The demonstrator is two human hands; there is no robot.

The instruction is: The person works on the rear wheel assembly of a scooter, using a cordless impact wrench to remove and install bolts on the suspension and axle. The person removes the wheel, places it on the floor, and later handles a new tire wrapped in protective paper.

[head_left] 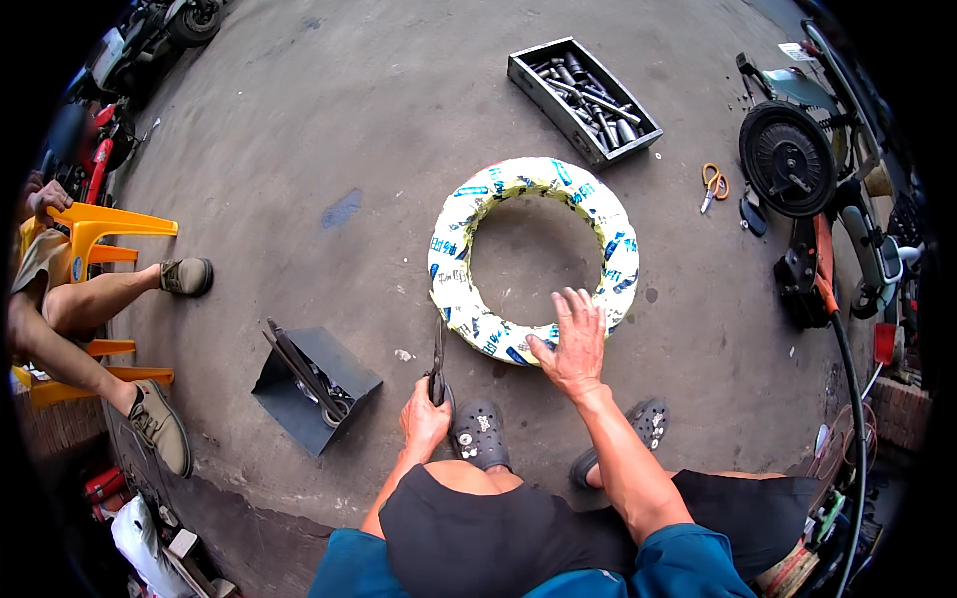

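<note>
A tyre-shaped ring wrapped in whitish-yellow film with blue print [454, 261] lies flat on the ground in front of me. My right hand [573, 346] is open, its fingers spread over the ring's near right side; the palm seems to rest on the wrapping. My left hand [424, 417] grips a pair of dark scissors [439, 359] by the handles. Their blades point away from me, with the tips at the ring's near left edge. Whether the tips touch the film I cannot tell.
A metal box of sockets [623, 154] stands beyond the ring, and orange-handled scissors [713, 187] lie to its right. A dark open tray with tools [317, 394] is at the left. Further left, a person sits on a yellow chair [105, 219]. A scooter's wheel [788, 159] is at the right.
</note>
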